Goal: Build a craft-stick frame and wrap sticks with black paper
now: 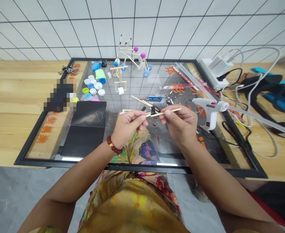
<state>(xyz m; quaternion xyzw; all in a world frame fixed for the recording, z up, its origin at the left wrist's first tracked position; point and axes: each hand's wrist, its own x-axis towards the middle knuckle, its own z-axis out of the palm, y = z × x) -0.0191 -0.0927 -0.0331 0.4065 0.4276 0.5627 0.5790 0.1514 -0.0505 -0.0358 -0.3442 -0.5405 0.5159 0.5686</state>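
Black strips [153,111] on wooden sticks [174,110], half-hidden

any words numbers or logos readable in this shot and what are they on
orange characters on the left border of the black-framed board: too blurred to read
orange characters on the board's right side: too blurred to read
white hot glue gun: no readable text
No other readable text shows.

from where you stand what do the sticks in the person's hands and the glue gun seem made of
The sticks look like bare, pale wood or bamboo, with a matte, unpainted finish and a straw colour; any grain is too fine to see. The glue gun looks like white moulded plastic, with a smooth, curved, slightly glossy shell.
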